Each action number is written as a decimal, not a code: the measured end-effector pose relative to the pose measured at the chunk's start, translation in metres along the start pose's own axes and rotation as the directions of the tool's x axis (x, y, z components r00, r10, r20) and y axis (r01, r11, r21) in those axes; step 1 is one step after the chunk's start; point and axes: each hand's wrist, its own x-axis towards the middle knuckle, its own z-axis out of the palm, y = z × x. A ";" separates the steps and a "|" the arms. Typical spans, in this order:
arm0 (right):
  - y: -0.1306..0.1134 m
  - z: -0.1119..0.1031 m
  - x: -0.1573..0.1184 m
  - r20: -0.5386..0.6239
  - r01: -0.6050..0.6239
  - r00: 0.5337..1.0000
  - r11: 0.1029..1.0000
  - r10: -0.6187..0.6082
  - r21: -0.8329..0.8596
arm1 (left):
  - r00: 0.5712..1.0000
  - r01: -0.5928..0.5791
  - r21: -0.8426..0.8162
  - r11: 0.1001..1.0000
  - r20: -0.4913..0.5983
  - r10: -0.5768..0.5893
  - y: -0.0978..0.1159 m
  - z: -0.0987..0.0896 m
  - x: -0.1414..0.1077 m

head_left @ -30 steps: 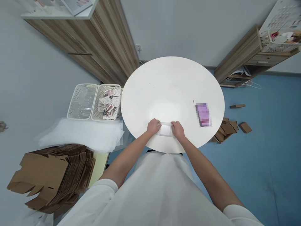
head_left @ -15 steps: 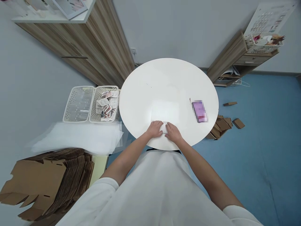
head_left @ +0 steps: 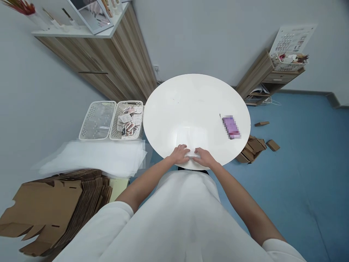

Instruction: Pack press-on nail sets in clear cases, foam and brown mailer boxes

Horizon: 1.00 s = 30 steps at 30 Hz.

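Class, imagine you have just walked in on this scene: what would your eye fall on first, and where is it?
Probably the bright white table in the middle, with the left hand and right hand at either end of a small whitish strip near its close edge. Next, the pixelated purple item on the table's right side, and the big stack of brown cardboard at lower left.

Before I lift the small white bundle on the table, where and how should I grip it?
Probably grip the white bundle by its two ends: left hand from the left, right hand from the right. It looks longest from side to side and lies close to the white table's near edge, so its ends face the hands.
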 end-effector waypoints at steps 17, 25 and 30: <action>0.030 -0.017 0.052 -0.145 -0.277 0.947 0.958 0.285 0.076 | 0.879 0.472 -0.132 0.872 -0.008 -0.477 -0.029 -0.019 0.031; 0.046 -0.012 0.035 -0.357 -0.363 0.823 0.893 0.442 0.267 | 0.896 0.346 0.067 0.936 -0.320 -0.309 -0.009 -0.013 0.023; 0.038 0.008 0.003 -0.109 -0.432 0.696 0.536 0.710 0.726 | 0.981 0.037 0.181 0.983 -0.195 -0.001 0.016 0.002 0.020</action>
